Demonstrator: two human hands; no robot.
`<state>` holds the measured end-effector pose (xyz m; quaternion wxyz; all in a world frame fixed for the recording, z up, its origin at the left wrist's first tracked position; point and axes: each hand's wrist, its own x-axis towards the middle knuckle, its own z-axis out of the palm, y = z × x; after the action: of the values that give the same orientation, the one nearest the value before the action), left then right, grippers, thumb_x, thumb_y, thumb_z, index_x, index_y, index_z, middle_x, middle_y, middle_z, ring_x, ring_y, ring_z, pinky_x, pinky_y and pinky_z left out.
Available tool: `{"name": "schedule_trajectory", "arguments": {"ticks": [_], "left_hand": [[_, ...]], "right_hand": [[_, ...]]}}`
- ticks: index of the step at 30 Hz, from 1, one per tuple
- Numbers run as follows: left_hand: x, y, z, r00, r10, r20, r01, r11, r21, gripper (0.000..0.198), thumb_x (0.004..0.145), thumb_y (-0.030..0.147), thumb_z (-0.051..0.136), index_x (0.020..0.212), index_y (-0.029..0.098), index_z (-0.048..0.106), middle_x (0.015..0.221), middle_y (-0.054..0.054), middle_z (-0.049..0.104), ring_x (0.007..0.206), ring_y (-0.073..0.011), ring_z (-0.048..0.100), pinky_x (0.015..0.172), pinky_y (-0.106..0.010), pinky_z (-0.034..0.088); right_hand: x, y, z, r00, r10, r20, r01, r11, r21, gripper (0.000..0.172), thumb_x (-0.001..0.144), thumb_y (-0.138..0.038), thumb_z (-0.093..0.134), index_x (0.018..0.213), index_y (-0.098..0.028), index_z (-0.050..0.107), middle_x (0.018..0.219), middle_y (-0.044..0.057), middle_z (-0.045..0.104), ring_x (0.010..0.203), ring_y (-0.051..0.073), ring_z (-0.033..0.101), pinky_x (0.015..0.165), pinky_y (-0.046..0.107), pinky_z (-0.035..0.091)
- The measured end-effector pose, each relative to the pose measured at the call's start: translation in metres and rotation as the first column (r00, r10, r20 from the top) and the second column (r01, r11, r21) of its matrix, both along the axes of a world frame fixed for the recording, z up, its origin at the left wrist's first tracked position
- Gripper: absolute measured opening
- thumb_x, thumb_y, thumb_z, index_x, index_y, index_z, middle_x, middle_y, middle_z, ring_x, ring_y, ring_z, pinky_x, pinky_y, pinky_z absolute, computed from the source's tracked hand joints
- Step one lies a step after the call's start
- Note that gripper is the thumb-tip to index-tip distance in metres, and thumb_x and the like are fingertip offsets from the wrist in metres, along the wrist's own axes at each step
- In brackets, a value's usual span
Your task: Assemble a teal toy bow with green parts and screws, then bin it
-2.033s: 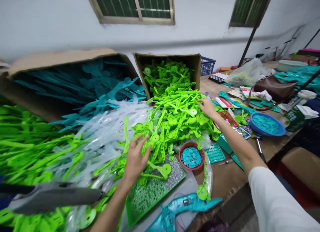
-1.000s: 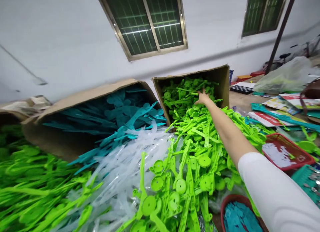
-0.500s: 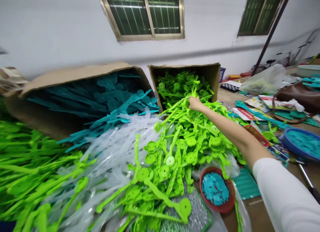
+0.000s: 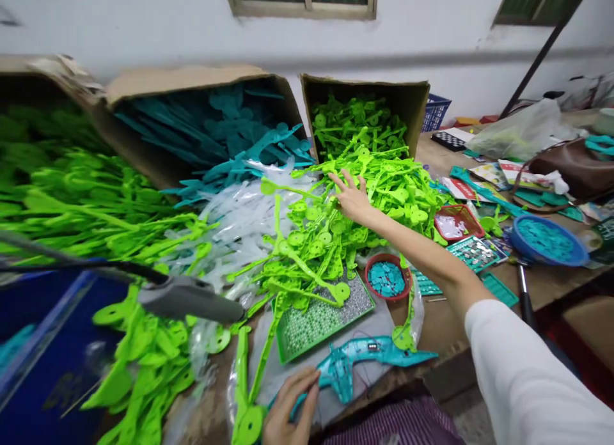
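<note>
My right hand point(image 4: 352, 199) reaches out over the heap of bright green plastic parts point(image 4: 384, 176). Its fingers are spread and nothing is in them. Low in the view, my left hand point(image 4: 293, 403) has its fingers closed on the end of a teal plastic part point(image 4: 371, 352), curved and with thin wires on it. That part lies near the table's front edge. Just beyond it is a green tray point(image 4: 307, 330) of small metallic pieces, partly covered by green parts. A red bowl point(image 4: 385, 279) of small teal pieces stands to the tray's right.
Cardboard boxes hold teal parts point(image 4: 230, 132) and green parts point(image 4: 355, 122) along the wall. A grey tool arm point(image 4: 192, 299) juts in from the left above a blue bin point(image 4: 43, 355). To the right are a red basket point(image 4: 459, 222), a blue basin point(image 4: 549, 240) and a hammer-like tool point(image 4: 525, 298).
The view has tipped downward, bringing my left hand and the teal part into sight. My right hand has drawn back from the green box's mouth, and its closed fingers have spread.
</note>
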<state>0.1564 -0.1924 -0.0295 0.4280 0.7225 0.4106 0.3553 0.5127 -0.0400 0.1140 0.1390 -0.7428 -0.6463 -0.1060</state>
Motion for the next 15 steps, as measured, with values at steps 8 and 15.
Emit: {"name": "schedule_trajectory", "arguments": {"ticks": [8,15], "left_hand": [[0.015,0.009,0.003,0.972,0.180,0.152,-0.145,0.966,-0.212,0.045,0.073,0.050,0.073,0.110,0.025,0.071,0.110,-0.009,0.072,0.091,-0.0232,0.071,0.083,-0.036,0.059],[0.072,0.040,0.038,0.885,0.269,0.381,-0.130,0.926,-0.354,0.063,0.064,0.052,0.080,0.114,0.017,0.067,0.113,-0.013,0.071,0.100,-0.0250,0.069,0.087,-0.037,0.058]], "right_hand": [[-0.071,-0.084,-0.032,0.927,0.359,0.111,-0.356,0.933,-0.051,0.026,0.093,-0.014,0.044,0.108,-0.016,0.064,0.113,0.012,0.069,0.118,0.026,0.055,0.103,0.042,0.030],[-0.117,-0.132,-0.035,0.930,0.367,0.016,-0.340,0.878,-0.337,0.029,0.096,-0.025,0.041,0.107,-0.010,0.062,0.088,0.014,0.074,0.082,0.024,0.066,0.083,0.038,0.034]]}}
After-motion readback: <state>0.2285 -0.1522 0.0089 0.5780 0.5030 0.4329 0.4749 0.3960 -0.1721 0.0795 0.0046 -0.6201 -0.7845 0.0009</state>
